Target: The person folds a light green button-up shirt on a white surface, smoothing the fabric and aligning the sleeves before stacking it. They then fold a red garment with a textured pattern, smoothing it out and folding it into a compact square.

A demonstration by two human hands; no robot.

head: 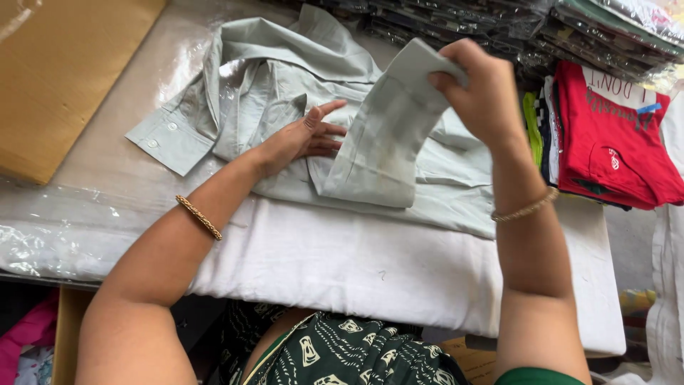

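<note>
A pale grey-green shirt (285, 85) lies spread on a white padded board (370, 264). My left hand (303, 137) rests flat on the shirt's body, fingers apart, pressing it down. My right hand (481, 85) is raised above the shirt and grips the end of one sleeve (385, 142), which hangs lifted and folded over toward the middle. The other sleeve's buttoned cuff (167, 139) lies out to the left on clear plastic. Both wrists wear thin gold bangles.
A brown cardboard sheet (64, 71) lies at the far left. Clear plastic film (92, 214) covers the table. Stacks of bagged garments (556, 28) line the back, and a red printed shirt pile (613, 142) sits to the right.
</note>
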